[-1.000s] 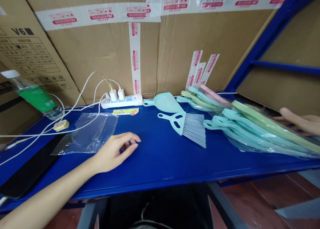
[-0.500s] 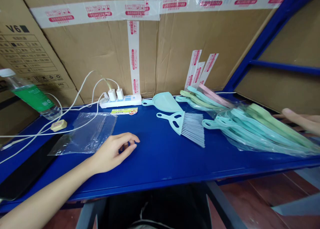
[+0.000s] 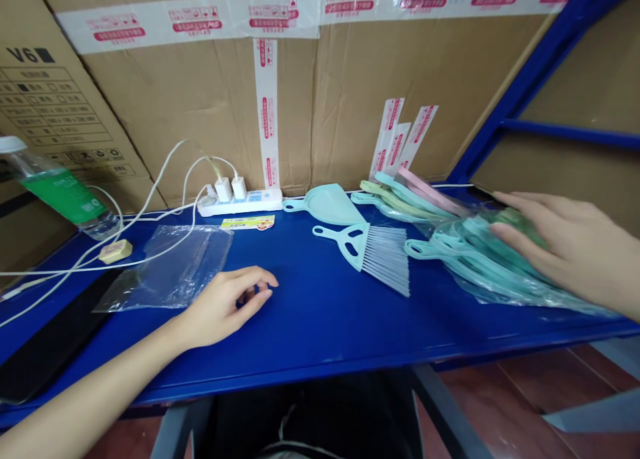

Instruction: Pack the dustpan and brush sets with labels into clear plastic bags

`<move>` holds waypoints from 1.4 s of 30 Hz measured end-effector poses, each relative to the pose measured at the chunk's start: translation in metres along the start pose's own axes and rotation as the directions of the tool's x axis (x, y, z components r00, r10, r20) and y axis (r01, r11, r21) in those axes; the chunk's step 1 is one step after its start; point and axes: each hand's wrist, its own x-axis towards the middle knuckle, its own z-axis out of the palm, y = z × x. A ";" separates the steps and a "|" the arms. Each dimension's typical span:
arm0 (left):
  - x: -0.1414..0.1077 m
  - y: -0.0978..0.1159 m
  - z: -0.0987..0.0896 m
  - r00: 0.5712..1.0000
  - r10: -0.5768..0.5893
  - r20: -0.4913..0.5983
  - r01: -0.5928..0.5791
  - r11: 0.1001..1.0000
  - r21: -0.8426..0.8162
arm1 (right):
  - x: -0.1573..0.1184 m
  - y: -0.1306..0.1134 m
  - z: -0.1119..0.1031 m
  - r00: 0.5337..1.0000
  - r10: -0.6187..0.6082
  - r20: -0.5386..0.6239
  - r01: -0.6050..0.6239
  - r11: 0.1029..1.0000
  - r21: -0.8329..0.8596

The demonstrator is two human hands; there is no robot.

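Note:
My left hand (image 3: 233,307) rests on the blue table with curled fingers, thumb and fingertips apart, holding nothing. It lies beside a clear plastic bag (image 3: 175,265). Over the right end of a pile of plastic-wrapped teal and green dustpan sets (image 3: 475,249) is my right hand (image 3: 555,235), thumb and fingers spread across the top green one. Unwrapped in the middle lie a teal dustpan (image 3: 333,204) and, in front of it, a small brush (image 3: 355,245) with grey bristles pointing right. Behind the pile are more wrapped sets (image 3: 400,199), in teal, green and pink.
At the back stands a white power strip (image 3: 240,203) with chargers and cables, a yellow label (image 3: 249,223) before it. On the left are a tilted bottle (image 3: 65,195), a cream block (image 3: 115,251) and a black phone-like slab (image 3: 55,339). Cardboard (image 3: 200,99) lines the back.
My right hand has come in from the right edge and moved left over the wrapped pile, covering part of the green one. My left hand has stayed in place.

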 end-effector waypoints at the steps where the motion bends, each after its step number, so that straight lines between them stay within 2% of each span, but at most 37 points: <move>1: 0.000 0.000 0.000 1.000 0.002 0.002 -0.002 1.000 0.000 | 0.002 -0.013 -0.002 0.999 -0.023 -0.023 0.023 0.999 0.026; 3: 0.000 0.000 0.000 1.000 0.000 0.003 0.000 1.000 0.001 | 0.004 -0.036 0.000 0.996 -0.068 -0.049 0.070 0.996 0.054; 7: 0.000 0.002 0.000 1.000 -0.006 0.008 0.006 1.000 -0.003 | 0.013 -0.068 0.017 0.975 -0.191 -0.115 0.201 0.976 0.087; 11: 0.000 0.003 -0.001 1.000 0.004 0.016 -0.004 1.000 0.003 | 0.025 -0.089 0.032 0.958 -0.285 -0.021 0.282 0.933 0.224; 15: -0.001 0.002 -0.001 0.999 0.017 0.031 -0.017 1.000 0.023 | 0.033 -0.110 0.039 0.954 -0.299 0.001 0.287 0.919 0.269; 19: -0.001 0.001 -0.001 0.998 0.032 0.054 -0.035 0.998 0.051 | 0.032 -0.126 0.046 0.934 -0.344 0.098 0.280 0.874 0.398; 24: -0.003 -0.002 0.000 0.996 0.053 0.071 -0.059 0.994 0.091 | 0.029 -0.128 0.048 0.947 -0.322 0.019 0.280 0.851 0.444; 26: -0.003 -0.003 0.001 0.996 0.059 0.074 -0.067 0.992 0.110 | 0.029 -0.125 0.048 0.945 -0.325 0.024 0.281 0.850 0.446; 30: 0.000 -0.006 0.004 0.992 0.102 0.068 -0.115 0.970 0.215 | 0.026 -0.123 0.051 0.914 -0.401 0.064 0.328 0.821 0.467; 36: 0.004 -0.011 0.008 0.980 0.190 0.062 -0.198 0.888 0.415 | 0.023 -0.127 0.047 0.883 -0.470 -0.020 0.423 0.774 0.471; 39: 0.014 -0.013 0.009 0.977 0.187 0.103 -0.214 0.856 0.471 | 0.023 -0.130 0.046 0.868 -0.495 -0.047 0.452 0.746 0.489; 42: 0.040 -0.011 0.012 0.971 0.168 0.169 -0.235 0.794 0.561 | 0.025 -0.131 0.045 0.866 -0.499 -0.047 0.447 0.726 0.523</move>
